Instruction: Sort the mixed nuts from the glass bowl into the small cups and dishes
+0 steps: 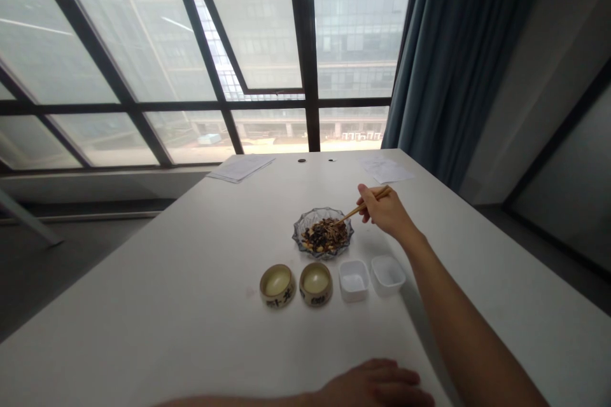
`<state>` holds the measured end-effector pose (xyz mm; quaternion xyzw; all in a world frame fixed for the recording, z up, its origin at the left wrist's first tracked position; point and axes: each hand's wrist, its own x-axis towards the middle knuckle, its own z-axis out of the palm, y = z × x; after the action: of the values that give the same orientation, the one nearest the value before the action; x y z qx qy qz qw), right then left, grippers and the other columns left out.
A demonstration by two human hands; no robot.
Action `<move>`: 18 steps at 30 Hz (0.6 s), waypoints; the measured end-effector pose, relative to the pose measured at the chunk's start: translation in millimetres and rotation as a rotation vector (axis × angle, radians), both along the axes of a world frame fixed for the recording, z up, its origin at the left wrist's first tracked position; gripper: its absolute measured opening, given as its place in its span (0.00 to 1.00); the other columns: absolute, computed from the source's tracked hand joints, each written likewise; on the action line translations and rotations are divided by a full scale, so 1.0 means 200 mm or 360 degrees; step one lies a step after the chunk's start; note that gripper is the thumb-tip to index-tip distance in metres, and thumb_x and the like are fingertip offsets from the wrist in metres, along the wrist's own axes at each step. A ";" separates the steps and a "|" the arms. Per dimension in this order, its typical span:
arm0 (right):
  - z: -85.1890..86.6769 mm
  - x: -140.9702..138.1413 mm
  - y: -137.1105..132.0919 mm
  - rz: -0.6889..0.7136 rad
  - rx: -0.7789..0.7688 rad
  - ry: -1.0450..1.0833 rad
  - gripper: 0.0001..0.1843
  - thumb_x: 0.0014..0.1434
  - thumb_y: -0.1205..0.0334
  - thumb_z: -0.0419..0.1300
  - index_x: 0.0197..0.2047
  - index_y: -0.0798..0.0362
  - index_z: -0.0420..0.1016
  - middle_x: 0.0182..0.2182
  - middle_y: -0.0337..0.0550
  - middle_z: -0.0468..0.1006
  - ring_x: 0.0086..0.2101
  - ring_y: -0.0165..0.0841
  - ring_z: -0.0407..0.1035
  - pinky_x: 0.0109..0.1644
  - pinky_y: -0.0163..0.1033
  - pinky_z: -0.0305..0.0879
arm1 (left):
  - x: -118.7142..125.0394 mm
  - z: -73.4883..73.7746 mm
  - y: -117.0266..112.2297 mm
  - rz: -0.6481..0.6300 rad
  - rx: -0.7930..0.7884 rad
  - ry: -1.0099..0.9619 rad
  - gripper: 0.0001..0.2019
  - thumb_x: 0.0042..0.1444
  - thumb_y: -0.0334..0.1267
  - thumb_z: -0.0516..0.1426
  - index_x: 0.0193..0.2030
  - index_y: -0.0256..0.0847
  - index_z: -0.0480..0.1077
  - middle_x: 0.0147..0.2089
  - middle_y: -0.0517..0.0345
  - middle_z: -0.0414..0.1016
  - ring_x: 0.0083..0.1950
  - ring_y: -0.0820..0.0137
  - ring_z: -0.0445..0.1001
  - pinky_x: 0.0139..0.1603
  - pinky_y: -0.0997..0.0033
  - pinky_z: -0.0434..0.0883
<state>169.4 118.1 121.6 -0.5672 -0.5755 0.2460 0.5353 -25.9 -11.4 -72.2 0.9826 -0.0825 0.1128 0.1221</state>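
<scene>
My right hand is closed around a pair of wooden chopsticks. Their tips reach into a scalloped clear glass bowl, among a heap of mixed dark, brown and yellow bits whose kind I cannot make out. My left hand lies flat near the table's front edge, fingers stretched to the right, holding nothing. Between the hands stand a cream ceramic cup with dark lettering, a second such cup, a square white plastic container and another white container. All four look empty inside.
The white table runs toward a large window. Papers lie at its far left and a sheet at its far right. Two small dark spots sit between them. A blue curtain hangs at the right.
</scene>
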 end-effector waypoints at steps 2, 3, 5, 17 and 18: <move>0.00 0.00 0.00 -0.0009 0.0037 0.0030 0.29 0.68 0.40 0.58 0.28 0.57 0.78 0.20 0.46 0.78 0.17 0.31 0.72 0.18 0.32 0.62 | 0.00 0.00 0.00 0.0010 0.0026 -0.0017 0.21 0.75 0.45 0.47 0.66 0.40 0.70 0.75 0.62 0.63 0.80 0.68 0.55 0.80 0.66 0.56; 0.01 0.00 -0.01 -0.0002 0.0053 0.0047 0.30 0.68 0.40 0.58 0.28 0.57 0.79 0.20 0.46 0.78 0.17 0.31 0.72 0.18 0.32 0.62 | 0.00 0.00 0.00 0.0011 0.0034 -0.0021 0.21 0.75 0.44 0.47 0.66 0.40 0.70 0.75 0.61 0.64 0.79 0.69 0.56 0.79 0.66 0.57; 0.01 0.00 -0.01 0.0030 0.0071 0.0078 0.30 0.68 0.39 0.58 0.28 0.57 0.79 0.20 0.46 0.78 0.17 0.31 0.72 0.18 0.32 0.62 | 0.01 0.01 0.00 0.0016 0.0041 -0.0025 0.21 0.75 0.44 0.47 0.66 0.41 0.70 0.74 0.62 0.65 0.79 0.69 0.57 0.79 0.67 0.58; 0.03 0.00 -0.03 0.0091 -0.0093 0.0027 0.26 0.67 0.44 0.61 0.29 0.58 0.81 0.20 0.47 0.79 0.18 0.31 0.74 0.22 0.32 0.68 | 0.00 0.01 -0.01 0.0013 -0.0039 -0.0011 0.22 0.75 0.44 0.47 0.67 0.38 0.69 0.75 0.62 0.62 0.79 0.67 0.56 0.81 0.65 0.54; 0.03 0.01 -0.03 0.0098 -0.0133 0.0036 0.25 0.67 0.45 0.62 0.29 0.58 0.81 0.21 0.48 0.81 0.19 0.32 0.75 0.23 0.33 0.71 | 0.00 0.01 -0.01 0.0017 -0.0043 0.0001 0.22 0.74 0.45 0.48 0.68 0.39 0.69 0.75 0.62 0.63 0.79 0.67 0.56 0.81 0.65 0.54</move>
<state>171.4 113.0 126.8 -0.5682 -0.5759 0.2925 0.5099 -26.3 -12.8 -70.6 0.9814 -0.0757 0.1141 0.1347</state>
